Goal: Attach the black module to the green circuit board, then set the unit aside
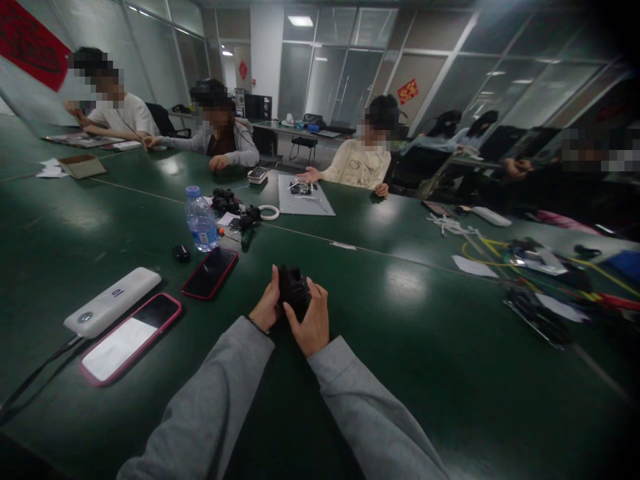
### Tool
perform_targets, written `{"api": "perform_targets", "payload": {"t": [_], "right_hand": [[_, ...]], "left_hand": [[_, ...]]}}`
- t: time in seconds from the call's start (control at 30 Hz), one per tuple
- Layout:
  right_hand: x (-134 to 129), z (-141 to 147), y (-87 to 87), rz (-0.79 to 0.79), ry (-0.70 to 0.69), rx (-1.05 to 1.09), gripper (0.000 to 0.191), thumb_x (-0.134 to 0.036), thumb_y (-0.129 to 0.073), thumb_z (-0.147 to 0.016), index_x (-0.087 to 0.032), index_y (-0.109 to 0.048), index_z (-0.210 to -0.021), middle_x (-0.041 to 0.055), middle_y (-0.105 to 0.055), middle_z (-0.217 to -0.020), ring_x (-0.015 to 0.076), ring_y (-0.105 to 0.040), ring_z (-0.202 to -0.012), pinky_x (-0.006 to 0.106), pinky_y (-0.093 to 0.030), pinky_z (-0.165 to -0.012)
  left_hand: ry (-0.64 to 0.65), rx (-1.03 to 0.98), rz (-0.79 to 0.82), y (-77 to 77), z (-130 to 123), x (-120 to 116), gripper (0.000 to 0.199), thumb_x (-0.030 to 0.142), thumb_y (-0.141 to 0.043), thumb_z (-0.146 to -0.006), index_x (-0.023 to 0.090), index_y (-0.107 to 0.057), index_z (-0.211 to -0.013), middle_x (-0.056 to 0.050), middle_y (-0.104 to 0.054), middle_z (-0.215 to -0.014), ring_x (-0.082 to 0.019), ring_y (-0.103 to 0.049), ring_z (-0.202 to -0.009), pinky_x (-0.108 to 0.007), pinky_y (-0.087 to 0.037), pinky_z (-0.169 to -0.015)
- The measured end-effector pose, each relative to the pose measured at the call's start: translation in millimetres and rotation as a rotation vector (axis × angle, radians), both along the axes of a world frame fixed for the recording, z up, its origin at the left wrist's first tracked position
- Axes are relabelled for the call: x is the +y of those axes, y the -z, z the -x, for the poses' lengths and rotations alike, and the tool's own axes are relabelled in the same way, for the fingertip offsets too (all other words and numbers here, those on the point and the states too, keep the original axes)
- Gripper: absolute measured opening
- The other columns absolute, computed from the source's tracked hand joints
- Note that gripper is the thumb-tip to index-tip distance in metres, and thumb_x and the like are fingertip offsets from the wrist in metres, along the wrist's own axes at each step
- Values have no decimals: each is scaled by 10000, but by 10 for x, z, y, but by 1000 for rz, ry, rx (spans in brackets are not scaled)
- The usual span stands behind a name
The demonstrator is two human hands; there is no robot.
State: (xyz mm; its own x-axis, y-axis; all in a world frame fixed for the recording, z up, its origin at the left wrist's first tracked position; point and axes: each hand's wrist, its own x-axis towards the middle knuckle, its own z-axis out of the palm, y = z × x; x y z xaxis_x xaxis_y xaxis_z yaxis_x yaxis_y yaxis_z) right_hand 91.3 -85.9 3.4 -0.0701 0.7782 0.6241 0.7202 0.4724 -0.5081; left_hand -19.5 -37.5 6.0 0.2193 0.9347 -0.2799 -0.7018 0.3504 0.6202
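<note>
Head view: black device (294, 290) near frame centre, clamped at its sides between fingers of left hand (267, 305) and right hand (313, 319). Probably light, stiff, slightly slippery, somewhat fragile; best held by opposite edges.

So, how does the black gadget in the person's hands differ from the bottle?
The black gadget is dark, while the bottle is see-through with a blue cap. The gadget is held between the left hand and right hand; the bottle stands untouched. Both are at the same green table.
</note>
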Motion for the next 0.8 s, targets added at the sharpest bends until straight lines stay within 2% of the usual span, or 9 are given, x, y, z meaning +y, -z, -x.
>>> {"api": "perform_targets", "payload": {"t": [0.1, 0.17, 0.23, 0.37, 0.43, 0.6, 0.8], "right_hand": [[13, -4, 24, 53, -55, 23, 608, -410, -459, -900, -104, -244, -1380, 161, -425, -1265, 240, -465, -1118, 394, -453, -903], [-3, -12, 8, 25, -55, 32, 542, -381, -422, -921, -111, -281, -1369, 150, -444, -1255, 233, -467, -1125, 388, -444, -922], [-23, -36, -26, -33, -31, 74, 502, -359, -401, -931, -121, -307, -1363, 147, -460, -1236, 227, -470, -1118, 394, -435, -932], [8, -127, -61, -86, 43, 221, 472, -337, -372, -945, -154, -318, -1377, 129, -425, -1287, 211, -444, -1150, 407, -397, -976], [74, -177, -39, -24, 28, 292, 457, -345, -346, -956, -174, -328, -1379, 103, -409, -1320, 197, -419, -1188, 406, -364, -1012], [243, -262, 49, 225, -183, 407, 428, -400, -286, -972, -206, -420, -1328, 45, -421, -1332, 170, -387, -1235, 388, -317, -1058], [288, -286, 141, 253, -169, 442, 469, -442, -269, -968, -199, -377, -1354, 60, -390, -1353, 176, -363, -1252, 403, -287, -1071]], "left_hand": [[-15, -44, 39, 32, 7, 29, 698, 706, -422, -722, 109, -617, -1026, -140, -674, -911, -233, -640, -886, -336, -503, -799], [0, -80, 77, 48, 24, 50, 746, 744, -380, -707, 108, -625, -1010, -146, -673, -923, -250, -631, -920, -349, -499, -814], [-21, -122, 86, 55, 47, 71, 738, 744, -360, -717, 122, -621, -1017, -138, -671, -951, -250, -622, -949, -357, -495, -825], [-112, -235, 3, 33, 89, 102, 643, 679, -324, -789, 156, -585, -1057, -121, -633, -1097, -226, -600, -1011, -366, -484, -845], [-104, -256, -18, 14, 97, 101, 630, 663, -317, -802, 154, -575, -1070, -129, -606, -1157, -227, -585, -1039, -379, -477, -858], [-38, -210, 11, -2, 100, 84, 633, 662, -364, -789, 153, -587, -1092, -123, -605, -1166, -237, -590, -1024, -384, -480, -859], [-40, -231, 14, 9, 108, 86, 623, 651, -367, -797, 144, -589, -1081, -120, -611, -1162, -225, -584, -1040, -357, -483, -864]]}}
